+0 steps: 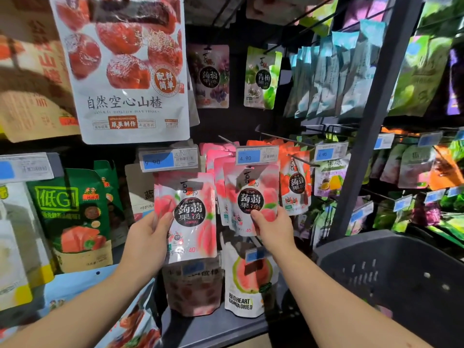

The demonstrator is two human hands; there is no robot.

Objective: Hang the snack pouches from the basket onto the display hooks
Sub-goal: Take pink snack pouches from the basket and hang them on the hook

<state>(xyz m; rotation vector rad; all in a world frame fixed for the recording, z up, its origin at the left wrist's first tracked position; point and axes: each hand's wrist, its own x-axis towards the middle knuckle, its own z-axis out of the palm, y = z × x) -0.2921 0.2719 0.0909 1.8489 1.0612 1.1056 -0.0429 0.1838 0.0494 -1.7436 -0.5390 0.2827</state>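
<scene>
A: What does the left hand (pixel 148 234) hold?

B: One peach pouch (pixel 187 217). It is flat, shiny plastic, pink and white, with a dark round label. It stands tall, top up, tipped a little. The grip is clamped on its lower left edge, thumb in front.

A: And the right hand (pixel 272 228)?

B: It holds a second peach pouch (pixel 251 197) of the same kind. That grip is clamped on the bottom, thumb on the front. This pouch is upright too, long side up and down. Its top sits just under a blue price tag (pixel 256 155), at a thin metal hook; I cannot tell if the hole is on the hook.

A: So two pouches in hands?

B: Yes, two, one each. More pink ones hang behind the right one, too packed to count.

A: Where is the basket (pixel 391 277)?

B: Low on the right. It is dark grey plastic with small slots in its wall. A guava pouch (pixel 248 280) hangs below the hands.
</scene>
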